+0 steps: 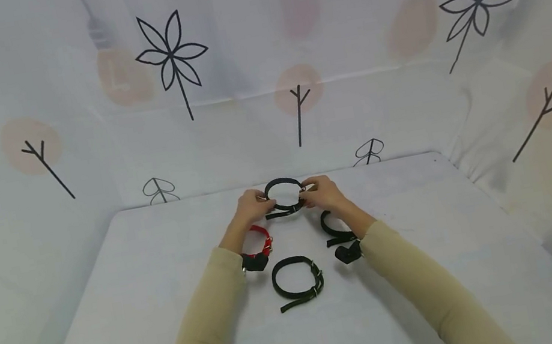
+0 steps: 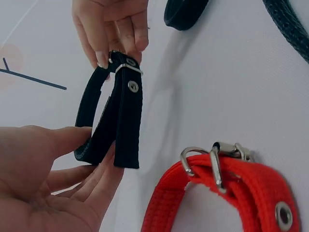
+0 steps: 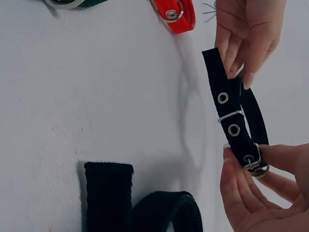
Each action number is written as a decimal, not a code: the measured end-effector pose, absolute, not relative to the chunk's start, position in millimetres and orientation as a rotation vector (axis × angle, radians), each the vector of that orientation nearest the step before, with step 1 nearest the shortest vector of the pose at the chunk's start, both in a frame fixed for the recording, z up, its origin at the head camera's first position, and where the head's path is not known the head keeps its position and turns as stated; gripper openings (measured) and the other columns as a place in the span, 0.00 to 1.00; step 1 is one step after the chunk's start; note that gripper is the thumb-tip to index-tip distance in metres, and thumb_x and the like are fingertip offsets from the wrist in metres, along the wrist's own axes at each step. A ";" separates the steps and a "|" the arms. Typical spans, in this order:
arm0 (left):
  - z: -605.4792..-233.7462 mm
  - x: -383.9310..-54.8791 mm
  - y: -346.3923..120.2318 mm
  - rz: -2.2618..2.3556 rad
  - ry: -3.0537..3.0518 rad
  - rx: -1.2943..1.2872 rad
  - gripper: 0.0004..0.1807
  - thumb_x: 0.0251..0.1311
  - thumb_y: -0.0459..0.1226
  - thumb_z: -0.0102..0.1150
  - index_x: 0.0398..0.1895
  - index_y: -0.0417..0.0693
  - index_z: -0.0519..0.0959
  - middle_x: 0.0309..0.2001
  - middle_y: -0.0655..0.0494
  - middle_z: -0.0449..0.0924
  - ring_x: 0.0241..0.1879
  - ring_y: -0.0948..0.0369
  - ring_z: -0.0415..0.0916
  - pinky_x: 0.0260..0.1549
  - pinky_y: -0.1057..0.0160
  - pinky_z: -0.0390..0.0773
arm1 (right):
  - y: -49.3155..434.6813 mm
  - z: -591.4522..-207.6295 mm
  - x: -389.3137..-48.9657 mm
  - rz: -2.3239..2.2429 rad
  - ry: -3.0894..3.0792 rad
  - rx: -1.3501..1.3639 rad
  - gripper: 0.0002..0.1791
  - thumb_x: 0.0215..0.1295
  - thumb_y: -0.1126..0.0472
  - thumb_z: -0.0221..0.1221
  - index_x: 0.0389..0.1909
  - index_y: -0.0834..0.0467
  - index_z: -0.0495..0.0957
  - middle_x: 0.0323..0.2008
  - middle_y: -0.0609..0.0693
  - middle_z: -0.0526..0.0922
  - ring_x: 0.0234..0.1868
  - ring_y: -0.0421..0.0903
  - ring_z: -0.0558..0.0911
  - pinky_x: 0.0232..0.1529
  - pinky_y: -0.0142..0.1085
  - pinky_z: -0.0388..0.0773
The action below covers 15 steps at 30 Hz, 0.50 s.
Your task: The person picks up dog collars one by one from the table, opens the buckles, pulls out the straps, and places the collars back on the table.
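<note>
Both hands hold a dark collar (image 1: pixel 281 181) with metal eyelets and a buckle at the far side of the table. The left hand (image 1: pixel 251 205) pinches the loop's left side between thumb and fingers, as the left wrist view shows. At the buckle end, the right hand (image 3: pixel 270 188) pinches the strap. A red collar (image 2: pixel 166 198) with a metal buckle lies by the left forearm, partly hidden by it. Beside the right forearm rests a black collar (image 1: pixel 331 230), also partly covered. A dark green collar (image 1: pixel 296 295) lies nearest the person, its buckle on the right.
The collars are on a white-covered table (image 1: pixel 156 241). Its far edge meets a white cloth backdrop (image 1: pixel 249 140) printed with flowers and bulbs. Dark wrist devices are strapped at both cuffs, close above the lying collars.
</note>
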<state>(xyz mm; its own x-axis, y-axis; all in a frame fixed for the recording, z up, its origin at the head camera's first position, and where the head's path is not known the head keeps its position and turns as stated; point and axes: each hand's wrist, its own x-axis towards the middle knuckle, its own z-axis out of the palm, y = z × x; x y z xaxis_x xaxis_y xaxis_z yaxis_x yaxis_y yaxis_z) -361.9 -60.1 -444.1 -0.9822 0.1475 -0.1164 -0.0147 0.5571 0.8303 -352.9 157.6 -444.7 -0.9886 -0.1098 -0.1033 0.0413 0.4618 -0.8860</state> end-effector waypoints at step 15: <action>-430.9 -337.4 -78.3 1.583 2.396 0.262 0.24 0.74 0.40 0.58 0.63 0.30 0.74 0.48 0.40 0.87 0.48 0.51 0.87 0.54 0.55 0.81 | 177.1 -418.2 -330.3 -1.514 2.541 -0.330 0.26 0.76 0.60 0.58 0.70 0.66 0.69 0.55 0.65 0.82 0.52 0.66 0.84 0.62 0.57 0.73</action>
<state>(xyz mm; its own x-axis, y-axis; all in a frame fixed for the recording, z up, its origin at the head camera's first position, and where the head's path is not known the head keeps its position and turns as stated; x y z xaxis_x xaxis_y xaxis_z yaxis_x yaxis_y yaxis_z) -337.4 -78.3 -430.9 -0.9506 0.2888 -0.1141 0.0084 0.3911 0.9203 -330.3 177.1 -418.2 -0.9620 -0.2716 -0.0287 -0.1041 0.4618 -0.8809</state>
